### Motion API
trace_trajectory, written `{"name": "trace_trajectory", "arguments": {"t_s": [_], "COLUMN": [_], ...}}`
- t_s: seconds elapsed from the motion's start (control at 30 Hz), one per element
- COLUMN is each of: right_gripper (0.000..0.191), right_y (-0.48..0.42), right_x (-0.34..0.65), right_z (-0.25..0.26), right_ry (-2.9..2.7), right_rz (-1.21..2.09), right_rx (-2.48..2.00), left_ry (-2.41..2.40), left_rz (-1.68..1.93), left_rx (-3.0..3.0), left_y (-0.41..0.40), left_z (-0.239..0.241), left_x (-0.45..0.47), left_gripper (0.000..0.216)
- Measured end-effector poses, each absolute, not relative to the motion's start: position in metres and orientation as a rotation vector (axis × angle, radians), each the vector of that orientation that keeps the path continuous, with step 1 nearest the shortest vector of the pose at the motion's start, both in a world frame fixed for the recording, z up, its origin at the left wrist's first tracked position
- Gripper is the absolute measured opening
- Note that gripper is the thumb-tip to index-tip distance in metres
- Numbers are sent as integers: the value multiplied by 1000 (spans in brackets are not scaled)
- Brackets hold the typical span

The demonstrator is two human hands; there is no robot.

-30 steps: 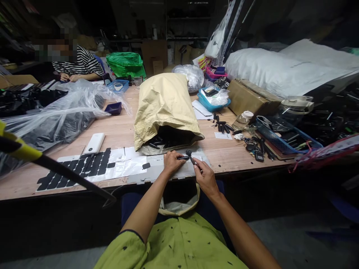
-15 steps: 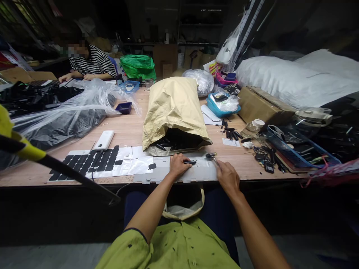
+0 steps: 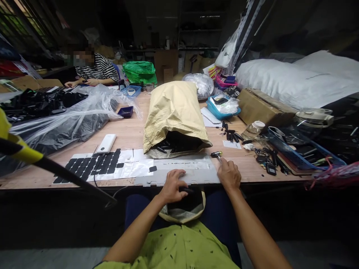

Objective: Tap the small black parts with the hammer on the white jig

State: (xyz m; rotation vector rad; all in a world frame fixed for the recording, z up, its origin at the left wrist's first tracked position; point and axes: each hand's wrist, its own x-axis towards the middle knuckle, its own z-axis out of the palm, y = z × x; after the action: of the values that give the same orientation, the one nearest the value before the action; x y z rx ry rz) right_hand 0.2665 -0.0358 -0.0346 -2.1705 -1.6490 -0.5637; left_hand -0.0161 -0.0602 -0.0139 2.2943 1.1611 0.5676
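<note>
My left hand (image 3: 172, 185) is over the table's front edge, thumb and fingers apart, above the mouth of a beige bag (image 3: 182, 217) on my lap. A slim black piece (image 3: 188, 190) shows beside its thumb, dark against the bag's inside; I see no firm grip on it. In my right hand (image 3: 230, 175) is a small hammer (image 3: 216, 153), its head resting low near the right end of a grey-white plate (image 3: 196, 175). Behind the plate lies a large beige sack (image 3: 175, 106), its mouth towards me, with black pieces (image 3: 167, 144) inside.
Left of the plate are a sheet of black stickers (image 3: 81, 168) and a white power bank (image 3: 106, 143). A yellow-and-black bar (image 3: 64, 175) crosses the left foreground. On the right are a jar (image 3: 254, 130), a blue basket (image 3: 305, 149) and a carton (image 3: 263, 106). Another person (image 3: 98, 71) sits far left.
My left hand has moved off the plate towards me with the black piece, down over the lap bag, and its fingers have spread. The hammer in my right hand has shifted slightly right.
</note>
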Motion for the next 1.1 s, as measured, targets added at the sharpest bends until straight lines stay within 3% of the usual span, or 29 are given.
{"name": "trace_trajectory", "arguments": {"t_s": [0.23,0.4,0.6,0.8,1.1], "right_gripper": [33,31,31,30,32], "right_y": [-34,-33,-31,-31,-31], "right_x": [267,266,264,263,263], "right_z": [-40,-41,-41,-43,-41], "right_ry": [-1649,-1648,-1646,-1634,-1636], "right_rz": [-586,-604,-599,-597,-619], "right_rx": [-2163,-2146,-2133,-2138,-2176], "left_ry": [1197,1763,2375,2378,2256], "left_rz": [578,745,470,480,673], "left_rx": [2418,1880,1367,1207,1364], "left_y": [-94,-28,60,77,34], "left_z": [-32,4,35,29,44], "left_x": [-26,-28,-43,-50,-40], "left_gripper": [29,28,34,37,15]}}
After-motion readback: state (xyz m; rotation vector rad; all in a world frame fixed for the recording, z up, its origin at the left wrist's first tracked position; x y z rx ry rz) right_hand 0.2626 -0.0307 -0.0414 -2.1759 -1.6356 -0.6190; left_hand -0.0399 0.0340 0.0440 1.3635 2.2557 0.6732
